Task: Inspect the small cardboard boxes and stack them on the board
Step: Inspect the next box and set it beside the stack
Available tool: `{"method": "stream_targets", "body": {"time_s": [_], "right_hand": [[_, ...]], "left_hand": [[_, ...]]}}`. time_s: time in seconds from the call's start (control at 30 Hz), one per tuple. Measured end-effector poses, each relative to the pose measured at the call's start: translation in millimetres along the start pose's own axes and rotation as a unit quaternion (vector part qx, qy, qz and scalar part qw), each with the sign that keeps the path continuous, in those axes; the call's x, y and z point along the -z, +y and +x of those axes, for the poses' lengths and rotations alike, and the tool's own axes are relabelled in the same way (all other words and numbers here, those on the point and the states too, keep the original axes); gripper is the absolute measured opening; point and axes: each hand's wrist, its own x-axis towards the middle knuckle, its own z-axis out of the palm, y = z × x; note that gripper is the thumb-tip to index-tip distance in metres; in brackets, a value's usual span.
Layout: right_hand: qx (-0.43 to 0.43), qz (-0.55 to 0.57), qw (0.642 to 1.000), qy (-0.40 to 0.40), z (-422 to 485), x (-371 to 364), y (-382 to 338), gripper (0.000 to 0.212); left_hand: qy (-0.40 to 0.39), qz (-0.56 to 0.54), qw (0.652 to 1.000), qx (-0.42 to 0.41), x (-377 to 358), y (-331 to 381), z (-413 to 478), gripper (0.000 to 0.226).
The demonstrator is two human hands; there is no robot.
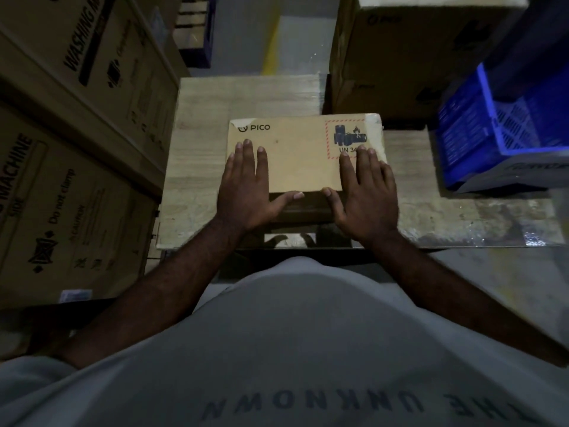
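Note:
A small cardboard box [300, 158] printed PICO, with a red-bordered battery label at its right, lies on the wooden board [197, 192] in the middle of the view. My left hand [248, 186] lies flat on the box's near left part, fingers straight, thumb along the near edge. My right hand [366, 192] lies flat on the near right part, fingertips touching the label, thumb on the near edge. Both hands press on the top face.
Large washing-machine cartons [77, 134] wall the left side. Stacked PICO cartons [400, 57] stand at the back right of the board. A blue plastic crate [505, 127] sits at the right. Grey floor [295, 41] lies beyond.

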Motion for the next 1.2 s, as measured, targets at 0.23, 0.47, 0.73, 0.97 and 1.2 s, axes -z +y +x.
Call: {"method": "stream_targets", "body": {"time_s": [0.23, 0.47, 0.73, 0.97, 1.2], "right_hand": [[0.009, 0.042, 0.999, -0.033, 45, 17, 5, 0.074], [-0.022, 0.065, 0.993, -0.093, 83, 14, 16, 0.078], [-0.041, 0.101, 0.991, -0.081, 80, 9, 13, 0.078], [-0.031, 0.096, 0.992, -0.082, 77, 8, 15, 0.080], [-0.064, 0.247, 0.966, 0.031, 62, 12, 21, 0.057]], "left_hand": [[0.036, -0.046, 0.998, -0.005, 18, -3, 24, 0.096], [-0.002, -0.036, 0.999, -0.005, 20, -4, 60, 0.092], [0.010, -0.031, 0.999, -0.009, 15, -6, 57, 0.095], [0.021, -0.040, 0.999, -0.011, 11, -7, 56, 0.094], [0.270, -0.143, 0.951, -0.047, 1, -13, 26, 0.052]]}}
